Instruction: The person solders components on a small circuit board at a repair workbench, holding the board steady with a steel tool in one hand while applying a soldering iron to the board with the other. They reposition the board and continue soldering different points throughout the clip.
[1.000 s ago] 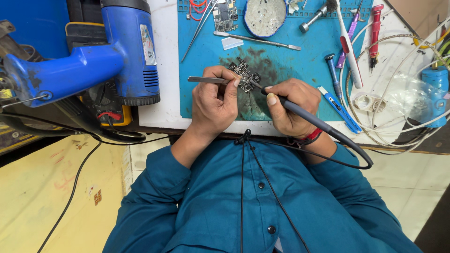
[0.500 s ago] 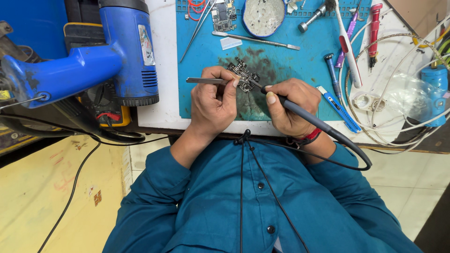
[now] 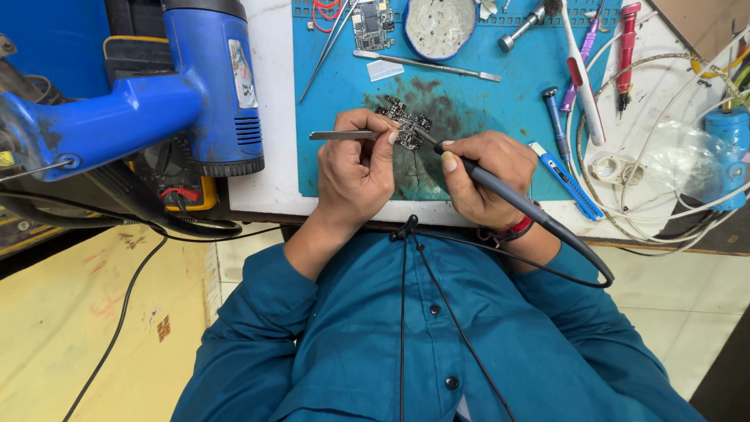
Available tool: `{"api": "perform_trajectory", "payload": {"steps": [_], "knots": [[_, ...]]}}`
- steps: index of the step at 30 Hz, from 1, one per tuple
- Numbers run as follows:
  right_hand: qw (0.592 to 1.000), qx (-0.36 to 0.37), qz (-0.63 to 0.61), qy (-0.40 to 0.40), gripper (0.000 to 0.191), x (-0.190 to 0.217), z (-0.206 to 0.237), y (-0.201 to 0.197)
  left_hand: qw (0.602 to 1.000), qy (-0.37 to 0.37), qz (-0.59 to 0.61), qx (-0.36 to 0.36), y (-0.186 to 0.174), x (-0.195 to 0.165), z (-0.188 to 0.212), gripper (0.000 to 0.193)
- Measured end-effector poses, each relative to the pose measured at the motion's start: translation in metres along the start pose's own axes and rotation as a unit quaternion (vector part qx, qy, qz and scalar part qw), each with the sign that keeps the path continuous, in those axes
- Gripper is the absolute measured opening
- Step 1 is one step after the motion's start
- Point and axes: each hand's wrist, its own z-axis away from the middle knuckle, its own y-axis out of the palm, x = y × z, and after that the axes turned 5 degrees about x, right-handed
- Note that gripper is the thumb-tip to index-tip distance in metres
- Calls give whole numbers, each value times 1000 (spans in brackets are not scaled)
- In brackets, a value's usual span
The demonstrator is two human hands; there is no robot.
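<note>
Blue rubbery mat point(image 3: 344, 94), small black board point(image 3: 406, 125)

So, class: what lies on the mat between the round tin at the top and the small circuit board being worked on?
In the head view, a thin metal tool lies between them.

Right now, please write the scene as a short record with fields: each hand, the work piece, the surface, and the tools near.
left hand: grips metal tweezers, tips at the board
right hand: holds soldering iron like a pen, tip on the board
work piece: small dark circuit board
surface: blue repair mat, stained dark around the board
nearby: blue heat gun at the mat's side; round tin, second circuit board, blue utility knife
</note>
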Motion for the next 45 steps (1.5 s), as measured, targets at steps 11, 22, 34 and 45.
{"api": "perform_trajectory", "payload": {"steps": [11,22,34,45], "knots": [[1000,1,6,3,6,1,-1,-1,1000,9,0,2,0,1,-1,17],[1000,4,0,-9,7,0,-1,-1,1000,10,-1,3,0,1,1,17],[1000,4,6,-4,7,-1,-1,0,1000,-2,0,3,0,1,0,17],[1000,5,4,-13,7,0,-3,-1,1000,5,-1,2,0,1,0,17]]}}
